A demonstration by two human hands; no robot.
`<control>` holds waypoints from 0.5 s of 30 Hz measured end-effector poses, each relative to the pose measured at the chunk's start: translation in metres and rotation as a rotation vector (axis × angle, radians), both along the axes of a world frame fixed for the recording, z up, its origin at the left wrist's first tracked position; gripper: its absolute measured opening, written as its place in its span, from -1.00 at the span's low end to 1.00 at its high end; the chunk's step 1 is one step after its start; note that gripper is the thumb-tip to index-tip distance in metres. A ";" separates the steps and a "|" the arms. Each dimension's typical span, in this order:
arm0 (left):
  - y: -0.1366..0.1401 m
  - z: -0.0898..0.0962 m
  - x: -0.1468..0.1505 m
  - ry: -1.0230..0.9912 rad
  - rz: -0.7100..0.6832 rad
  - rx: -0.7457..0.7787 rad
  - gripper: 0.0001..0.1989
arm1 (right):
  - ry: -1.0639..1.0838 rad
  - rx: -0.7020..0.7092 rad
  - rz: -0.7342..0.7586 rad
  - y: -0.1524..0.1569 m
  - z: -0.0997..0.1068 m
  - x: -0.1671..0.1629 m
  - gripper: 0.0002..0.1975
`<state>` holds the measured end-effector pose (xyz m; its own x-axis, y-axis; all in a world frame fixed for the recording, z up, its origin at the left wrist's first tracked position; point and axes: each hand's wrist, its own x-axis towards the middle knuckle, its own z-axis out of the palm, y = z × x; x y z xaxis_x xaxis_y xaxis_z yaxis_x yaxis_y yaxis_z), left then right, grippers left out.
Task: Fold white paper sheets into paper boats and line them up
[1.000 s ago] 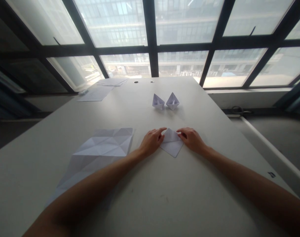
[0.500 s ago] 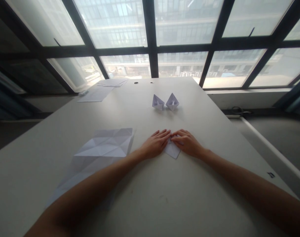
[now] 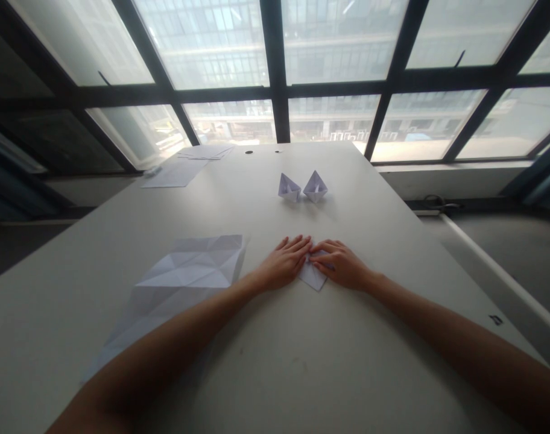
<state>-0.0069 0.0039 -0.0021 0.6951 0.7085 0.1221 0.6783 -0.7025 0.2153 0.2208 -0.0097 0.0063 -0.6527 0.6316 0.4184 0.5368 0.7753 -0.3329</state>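
Observation:
A small folded paper [image 3: 314,278] lies on the white table, one corner pointing toward me. My left hand [image 3: 286,263] rests flat over its left part, fingers stretched out. From the other side, my right hand [image 3: 342,263] grips the paper's right part between bent fingers and thumb. The fingertips of both hands almost meet, and they hide the upper half of the paper. Beyond them stand two folded paper boats [image 3: 289,188], side by side. A large creased sheet of paper [image 3: 191,265] is spread out to the left, partly behind my left forearm.
The white table [image 3: 369,361] runs up to large dark-framed windows [image 3: 279,90]. Several flat paper sheets [image 3: 178,173] lie at its far left. Two dark holes [image 3: 249,152] sit near the far edge, and a small dark mark [image 3: 496,320] is at the right edge.
My right hand has shifted slightly left on the folded paper, and a crease line now shows on the visible part. My left hand stays almost in place.

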 end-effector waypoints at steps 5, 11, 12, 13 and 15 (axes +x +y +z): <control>-0.001 0.002 0.002 -0.045 0.036 -0.007 -0.52 | -0.009 -0.018 -0.032 0.001 0.002 0.000 -0.80; -0.001 0.002 0.003 -0.039 0.038 -0.006 -0.51 | 0.015 0.019 -0.148 0.005 -0.003 0.001 -0.79; -0.001 0.002 0.002 -0.038 0.038 -0.007 -0.51 | 0.015 0.024 -0.175 0.006 -0.004 0.002 -0.80; -0.001 0.002 0.002 -0.036 0.038 -0.007 -0.51 | 0.014 0.025 -0.205 0.007 -0.004 0.003 -0.81; -0.001 0.001 0.002 -0.033 0.036 -0.009 -0.51 | 0.011 0.015 -0.272 0.009 -0.006 0.005 -0.85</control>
<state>-0.0050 0.0033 -0.0007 0.6646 0.7344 0.1380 0.6957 -0.6755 0.2442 0.2261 -0.0002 0.0005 -0.4556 0.7769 0.4346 0.7225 0.6079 -0.3294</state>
